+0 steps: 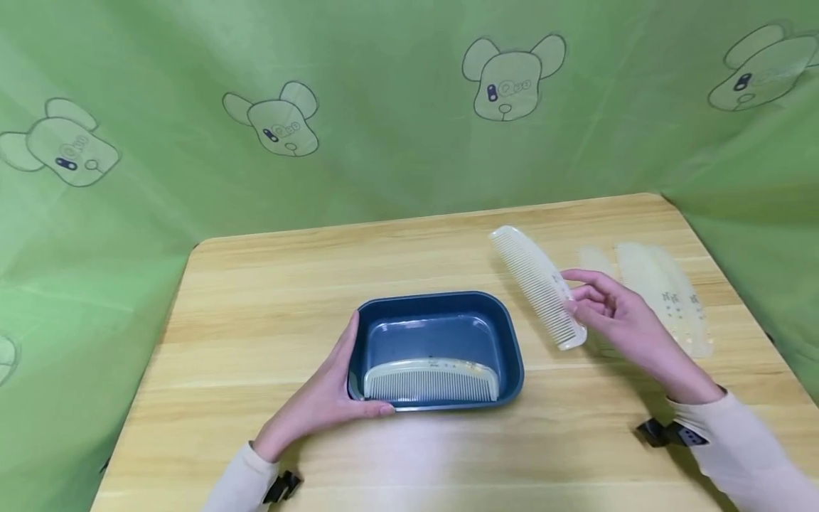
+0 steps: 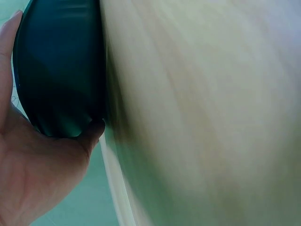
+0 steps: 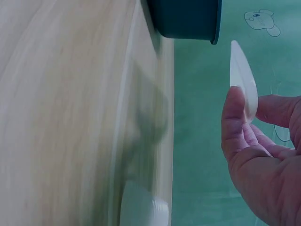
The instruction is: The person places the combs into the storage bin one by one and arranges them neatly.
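Observation:
In the head view a dark blue rectangular tray (image 1: 437, 304) stands on the table. One pale, curved comb (image 1: 433, 366) lies inside along its near wall, teeth toward the person. My left hand (image 1: 329, 387) grips the tray's left end, thumb at the near rim and fingers along the left wall; the left wrist view shows the tray's side (image 2: 61, 61) in that hand. My right hand (image 1: 617, 313) pinches a second pale comb (image 1: 534, 277) between thumb and fingers. That comb is above the table, right of the tray, its far end tilted left.
Several more pale, translucent combs (image 1: 665, 291) lie on the wooden table (image 1: 269, 306) at the right, partly behind the right hand. A green curtain (image 1: 384, 171) with drawn animal heads hangs at the back and sides.

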